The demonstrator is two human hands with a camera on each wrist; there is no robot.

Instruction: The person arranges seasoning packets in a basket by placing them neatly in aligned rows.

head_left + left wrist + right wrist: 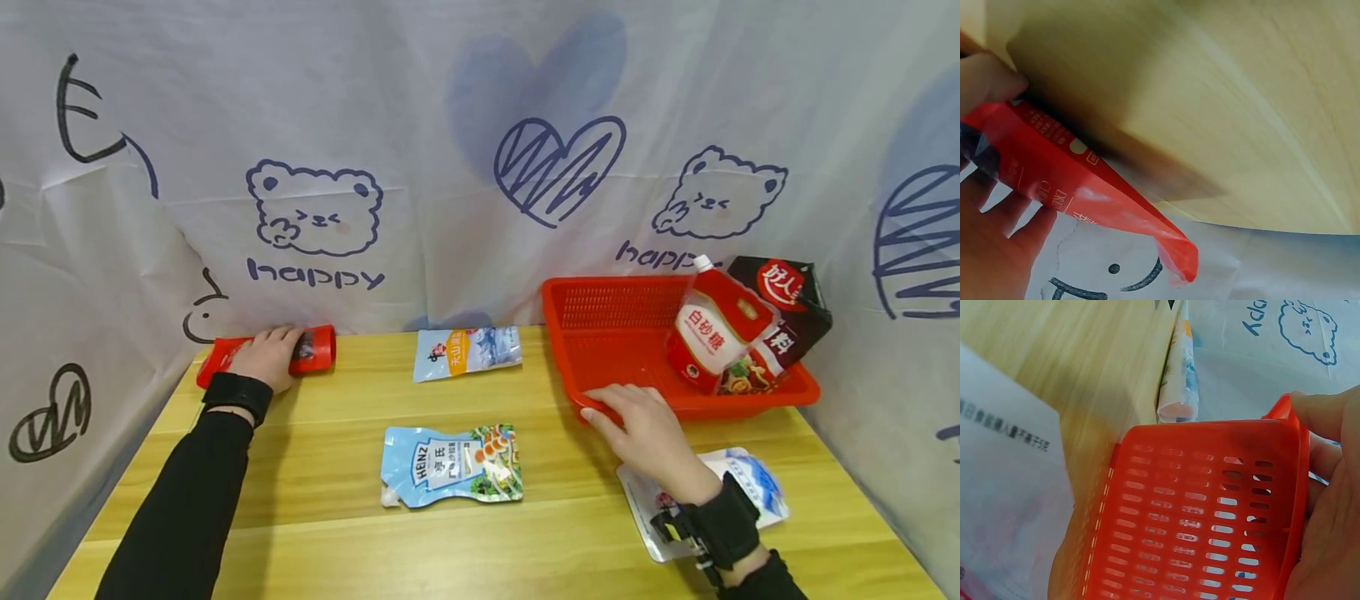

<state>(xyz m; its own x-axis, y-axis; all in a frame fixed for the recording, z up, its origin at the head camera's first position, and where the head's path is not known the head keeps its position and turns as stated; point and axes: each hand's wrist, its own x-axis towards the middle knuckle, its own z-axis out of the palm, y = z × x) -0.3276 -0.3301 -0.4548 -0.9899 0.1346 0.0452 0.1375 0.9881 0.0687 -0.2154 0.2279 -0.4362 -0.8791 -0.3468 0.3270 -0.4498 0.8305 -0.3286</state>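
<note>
At the far left of the table, my left hand [264,357] grips a red packet [318,348]. In the left wrist view the thumb lies on one side of the red packet [1079,169] and the fingers on the other. My right hand [647,433] holds the near left corner of the red plastic basket [600,333], its thumb and fingers on either side of the rim in the right wrist view. Inside the basket, on its right side, lean a red and white spouted pouch labelled as white sugar [705,329] and a black and red seasoning packet [783,333].
A blue and orange salt packet [467,352] lies near the back, left of the basket. A light blue Heinz pouch [452,467] lies mid-table. Partly under my right forearm is a white and blue packet [645,508]. A white drawn-on cloth [442,167] hangs behind.
</note>
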